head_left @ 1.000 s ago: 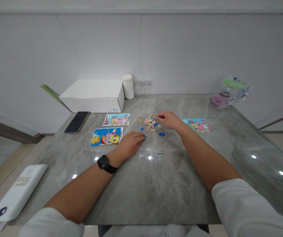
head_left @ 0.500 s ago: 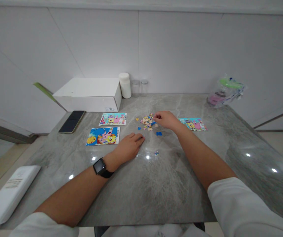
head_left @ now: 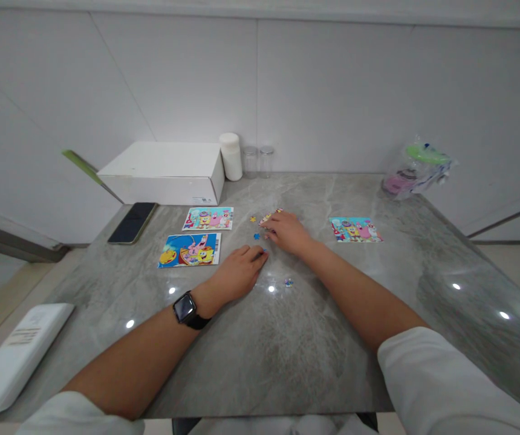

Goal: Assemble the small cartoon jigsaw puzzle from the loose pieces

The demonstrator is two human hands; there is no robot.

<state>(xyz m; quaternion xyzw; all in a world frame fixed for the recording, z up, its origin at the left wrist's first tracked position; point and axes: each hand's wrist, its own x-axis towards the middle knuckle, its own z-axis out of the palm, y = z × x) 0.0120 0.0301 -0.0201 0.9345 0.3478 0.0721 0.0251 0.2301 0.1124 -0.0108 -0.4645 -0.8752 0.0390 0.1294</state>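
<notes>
A small heap of jigsaw puzzle pieces [head_left: 265, 218] lies mid-table, partly covered by my right hand [head_left: 288, 233]. That hand is over the heap's near side with index finger and thumb a little apart, and I see no piece between them. Lower and to the left, my left hand [head_left: 240, 270] rests on the table, its fingertips closed on a blue puzzle piece [head_left: 265, 250] that shows only as a sliver. A blue piece [head_left: 256, 236] and a yellow piece [head_left: 253, 219] lie loose left of the heap. One multicoloured piece [head_left: 288, 283] lies nearer me.
Two cartoon picture cards [head_left: 208, 219] [head_left: 190, 249] lie on the left, a third card [head_left: 356, 229] on the right. Further left are a phone [head_left: 133, 223] and a white device [head_left: 22, 356]. A white box [head_left: 164, 175], white bottle [head_left: 231, 158], two glass jars [head_left: 258, 162] and bagged cup [head_left: 416, 169] stand behind.
My right hand has moved left and slightly toward me, from the heap's right edge to over its near side, now covering more pieces. My left hand has stayed almost still.
</notes>
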